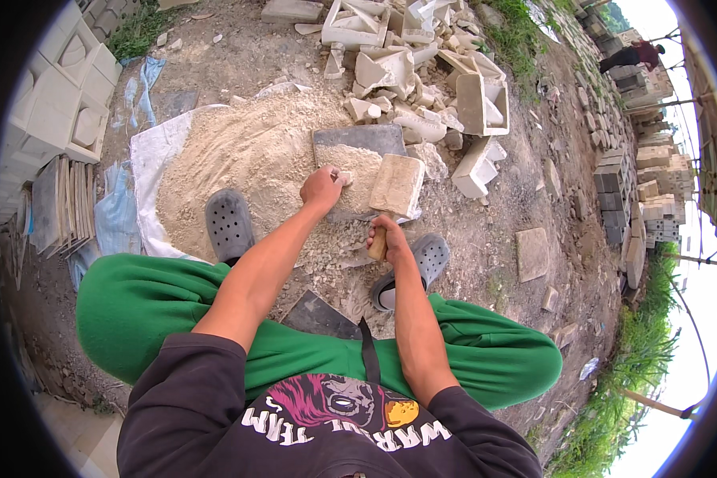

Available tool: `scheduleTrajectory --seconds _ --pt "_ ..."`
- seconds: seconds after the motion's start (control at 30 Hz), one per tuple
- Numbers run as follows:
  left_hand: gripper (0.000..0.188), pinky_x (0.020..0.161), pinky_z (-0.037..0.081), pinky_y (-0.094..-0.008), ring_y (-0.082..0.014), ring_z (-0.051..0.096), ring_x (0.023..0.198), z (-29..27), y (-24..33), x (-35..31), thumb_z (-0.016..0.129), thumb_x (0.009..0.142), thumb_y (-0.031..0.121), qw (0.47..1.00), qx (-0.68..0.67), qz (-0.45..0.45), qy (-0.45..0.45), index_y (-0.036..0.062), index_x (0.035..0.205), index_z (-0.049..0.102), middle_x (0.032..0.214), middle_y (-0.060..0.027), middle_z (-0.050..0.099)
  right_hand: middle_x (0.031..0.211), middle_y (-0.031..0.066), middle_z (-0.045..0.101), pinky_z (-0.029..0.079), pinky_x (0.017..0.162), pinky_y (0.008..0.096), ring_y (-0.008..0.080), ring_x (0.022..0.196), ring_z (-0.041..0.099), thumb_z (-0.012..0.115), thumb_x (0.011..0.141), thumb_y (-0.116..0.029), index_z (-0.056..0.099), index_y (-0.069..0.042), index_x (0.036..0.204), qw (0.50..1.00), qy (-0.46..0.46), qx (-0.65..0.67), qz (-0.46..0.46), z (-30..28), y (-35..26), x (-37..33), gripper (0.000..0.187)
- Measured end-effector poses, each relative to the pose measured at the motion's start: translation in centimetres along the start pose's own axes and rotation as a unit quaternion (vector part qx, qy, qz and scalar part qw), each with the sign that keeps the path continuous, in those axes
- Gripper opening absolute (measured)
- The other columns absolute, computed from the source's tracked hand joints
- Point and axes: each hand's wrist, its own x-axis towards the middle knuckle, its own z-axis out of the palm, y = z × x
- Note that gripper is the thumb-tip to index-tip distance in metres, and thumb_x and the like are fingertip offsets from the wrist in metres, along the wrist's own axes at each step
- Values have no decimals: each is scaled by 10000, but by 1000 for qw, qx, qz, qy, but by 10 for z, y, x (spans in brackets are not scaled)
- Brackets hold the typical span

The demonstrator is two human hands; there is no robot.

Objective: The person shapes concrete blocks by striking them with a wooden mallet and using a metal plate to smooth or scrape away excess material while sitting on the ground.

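Observation:
My right hand (386, 237) is wrapped round the wooden handle of a mallet (397, 185). Its broad, blocky head is coated in pale dust and rests over the right side of a dark flat slab (366, 139). To the left, my left hand (322, 190) is closed, with a small whitish chunk (345, 178) at its fingertips, just above crushed pale material on the slab. A heap of the same sandy powder (251, 143) spreads over a white sack (161, 155) beside the slab.
Broken pale blocks (422, 80) are piled beyond the slab. Moulded blocks (72, 88) and thin boards (64, 207) stand at the left. A dark plate (320, 315) lies between my feet. Grey bricks (611, 191) are stacked at the right; a person (633, 56) is far off.

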Motion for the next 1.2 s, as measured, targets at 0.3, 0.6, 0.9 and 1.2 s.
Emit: scheduleTrajectory --seconds 0.3,0.6,0.9,1.2 --pt "394 857 533 -443 -298 689 993 3 -2 0 708 868 370 1000 18 23 6 180 1213 708 1055 -88 735 666 49 570 543 549 377 194 527 579 660 827 -224 554 -83 828 1000 3 -1 -1 4 0 -1 177" --pt "394 909 505 -442 -334 623 1063 8 -14 -3 703 866 252 976 54 207 28 159 1245 652 1060 -119 647 665 50 574 546 551 386 199 528 583 649 832 -225 557 -83 834 1000 2 -5 -3 5 -1 -1 169" --pt "423 896 503 -433 -337 633 1043 11 -19 1 691 866 202 984 -34 158 71 77 1256 583 1112 -164 670 685 52 556 536 530 392 203 536 575 669 839 -244 564 -91 907 1000 -11 12 0 0 3 5 197" --pt "480 946 483 -433 -350 630 1085 1 -61 42 680 851 274 970 -150 -39 190 54 1264 574 1210 -206 641 677 44 565 538 546 398 199 537 580 640 848 -229 555 -93 887 1000 -23 1 6 8 0 1 165"
